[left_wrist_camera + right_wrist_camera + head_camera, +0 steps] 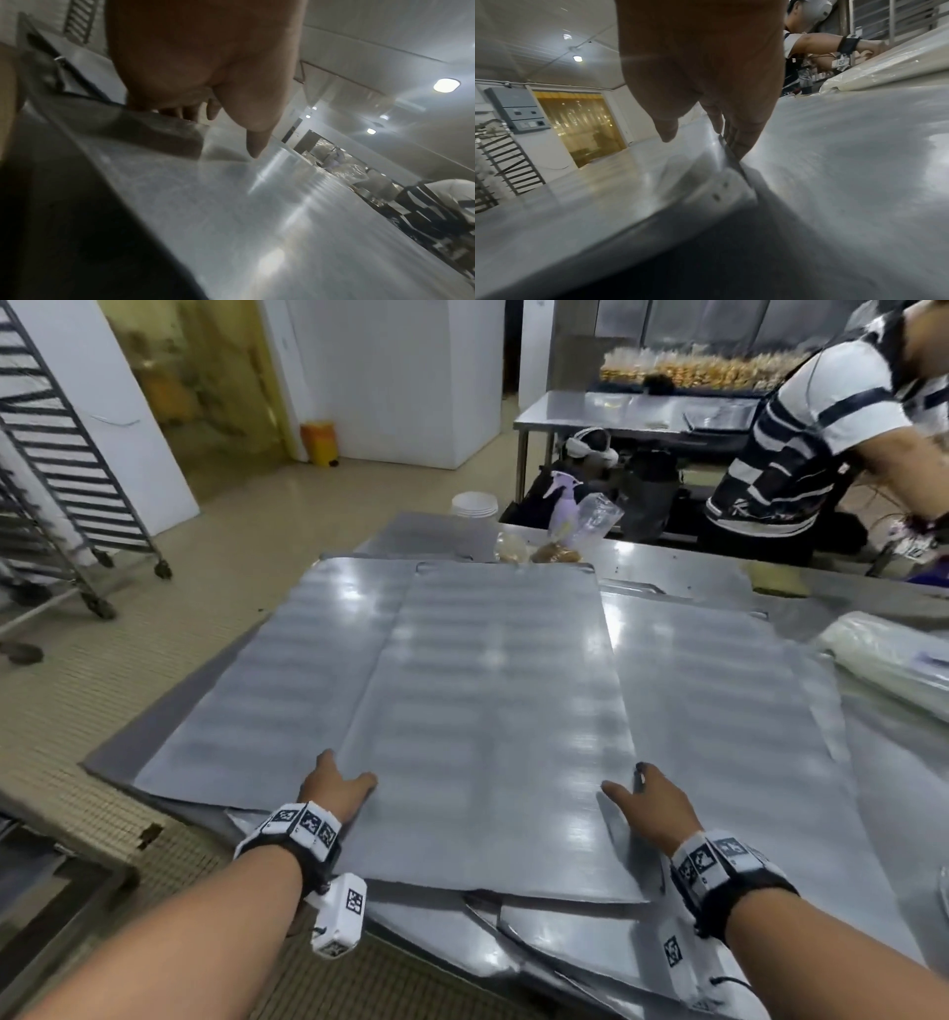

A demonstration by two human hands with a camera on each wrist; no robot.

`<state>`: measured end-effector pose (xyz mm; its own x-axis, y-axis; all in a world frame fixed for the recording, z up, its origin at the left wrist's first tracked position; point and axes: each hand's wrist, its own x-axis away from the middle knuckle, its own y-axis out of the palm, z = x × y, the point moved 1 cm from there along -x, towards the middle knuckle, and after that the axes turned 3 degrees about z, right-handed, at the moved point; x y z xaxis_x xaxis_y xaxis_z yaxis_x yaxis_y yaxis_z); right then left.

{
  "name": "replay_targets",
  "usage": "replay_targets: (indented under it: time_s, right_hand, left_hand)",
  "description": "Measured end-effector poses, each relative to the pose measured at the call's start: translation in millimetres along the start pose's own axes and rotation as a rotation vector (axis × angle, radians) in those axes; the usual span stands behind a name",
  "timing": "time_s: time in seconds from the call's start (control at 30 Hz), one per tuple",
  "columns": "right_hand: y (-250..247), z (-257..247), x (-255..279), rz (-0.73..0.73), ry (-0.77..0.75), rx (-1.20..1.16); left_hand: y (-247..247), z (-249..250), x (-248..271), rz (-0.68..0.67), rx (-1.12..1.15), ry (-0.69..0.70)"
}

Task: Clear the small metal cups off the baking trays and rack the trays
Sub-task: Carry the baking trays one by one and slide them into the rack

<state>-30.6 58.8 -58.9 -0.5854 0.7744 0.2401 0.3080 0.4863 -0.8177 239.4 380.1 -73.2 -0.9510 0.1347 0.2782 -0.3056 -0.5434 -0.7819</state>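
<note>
A flat metal baking tray [493, 711] lies on top of other overlapping trays on the steel table. My left hand [336, 785] grips its left edge near the front, thumb on top and fingers curled under. In the left wrist view the thumb tip [254, 150] touches the tray's surface [282, 213]. My right hand [647, 796] grips the right edge the same way, and its fingers [739, 134] wrap the rim of the tray [603, 203]. No small metal cups show in any view.
More trays lie under it to the left [267, 690] and right [719, 711]. A wheeled tray rack [61, 469] stands at the far left. A plastic-wrapped roll [883, 660], a spray bottle [565, 505] and bagged bread [557, 552] sit on the table. Another person [821, 428] works at the far right.
</note>
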Motion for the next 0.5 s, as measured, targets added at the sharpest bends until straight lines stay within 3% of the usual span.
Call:
replay_targets:
  time_s: [0.3,0.5]
  right_hand:
    - [-12.3,15.5,5.4,0.127,0.075,-0.187]
    - [-33.2,37.1,24.7,0.226,0.034,-0.308]
  left_hand:
    - [4.0,-12.4,-4.2,-0.006,0.151,0.142]
    - [16.4,-13.0,33.0,0.071,0.264,0.156]
